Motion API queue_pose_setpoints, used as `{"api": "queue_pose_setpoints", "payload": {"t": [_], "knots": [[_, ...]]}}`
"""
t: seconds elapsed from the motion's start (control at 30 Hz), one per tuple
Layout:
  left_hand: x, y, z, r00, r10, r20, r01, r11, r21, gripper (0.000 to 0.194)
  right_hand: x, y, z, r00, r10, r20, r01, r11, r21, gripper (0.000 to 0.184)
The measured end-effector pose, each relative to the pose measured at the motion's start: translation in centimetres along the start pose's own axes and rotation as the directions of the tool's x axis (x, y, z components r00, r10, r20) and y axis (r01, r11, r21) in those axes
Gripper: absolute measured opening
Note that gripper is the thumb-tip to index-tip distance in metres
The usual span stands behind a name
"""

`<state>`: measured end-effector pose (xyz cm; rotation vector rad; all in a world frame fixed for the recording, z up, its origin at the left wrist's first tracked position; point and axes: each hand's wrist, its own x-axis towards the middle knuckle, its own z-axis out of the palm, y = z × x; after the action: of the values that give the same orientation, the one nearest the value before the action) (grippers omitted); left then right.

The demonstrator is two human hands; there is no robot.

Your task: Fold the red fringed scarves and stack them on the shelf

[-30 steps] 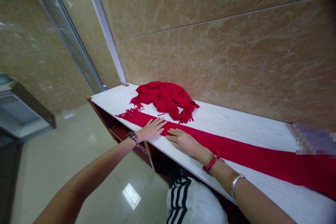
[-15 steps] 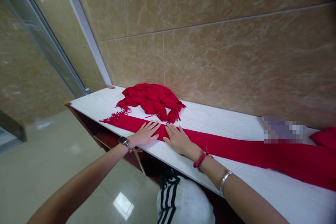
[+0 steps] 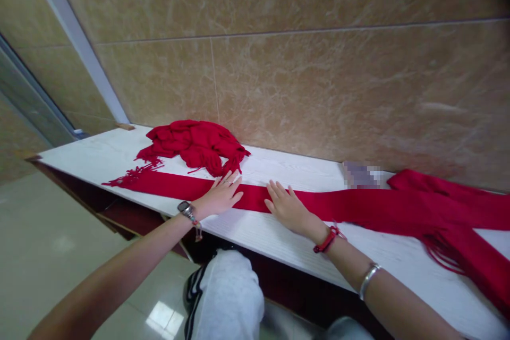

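A long red scarf [image 3: 326,205] lies stretched out along the white tabletop [image 3: 274,231], its fringed end toward the left. My left hand [image 3: 220,195] rests on the scarf with fingers spread. To its right, my right hand [image 3: 287,207] lies over the same scarf, palm down and fingers apart. A short stretch of red cloth shows between the two hands. Behind my left hand sits a crumpled heap of red fringed scarf [image 3: 195,141].
More red cloth [image 3: 446,186] lies at the right, with a strip [image 3: 484,265] hanging toward the front edge. A small blurred-out flat object [image 3: 360,174] stands against the tiled wall [image 3: 303,90]. Dark open shelves [image 3: 131,218] sit below the tabletop.
My hands have moved apart along the scarf, the right one sliding rightward. The view has turned to the right, bringing more of the red cloth at that end into sight.
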<state>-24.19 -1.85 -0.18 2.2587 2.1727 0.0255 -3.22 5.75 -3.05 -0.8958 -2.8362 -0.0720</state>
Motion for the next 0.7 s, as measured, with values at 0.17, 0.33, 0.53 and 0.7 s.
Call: {"api": "queue_pose_setpoints", "payload": {"t": [0.17, 0.33, 0.53, 0.7], "knots": [[2.3, 3.6, 2.1, 0.991, 0.112, -0.071, -0.111, 0.994, 0.017, 0.047, -0.8, 1.2, 0.3, 0.999, 0.038, 0.002, -0.038, 0.999, 0.033, 0.05], [2.6, 2.9, 3.4, 0.987, 0.1, -0.125, -0.09, 0.992, 0.085, 0.047, -5.4, 6.6, -0.3, 0.989, 0.143, -0.048, -0.148, 0.979, -0.138, 0.047], [2.9, 2.8, 3.2, 0.986, 0.109, -0.126, -0.098, 0.991, 0.087, 0.049, -10.3, 11.5, -2.3, 0.962, 0.251, -0.104, -0.272, 0.892, -0.36, 0.044], [3.1, 2.7, 3.4, 0.988, 0.088, -0.124, -0.078, 0.993, 0.083, 0.048, -13.5, 15.1, -3.9, 0.924, 0.359, -0.134, -0.382, 0.836, -0.393, 0.043]]}}
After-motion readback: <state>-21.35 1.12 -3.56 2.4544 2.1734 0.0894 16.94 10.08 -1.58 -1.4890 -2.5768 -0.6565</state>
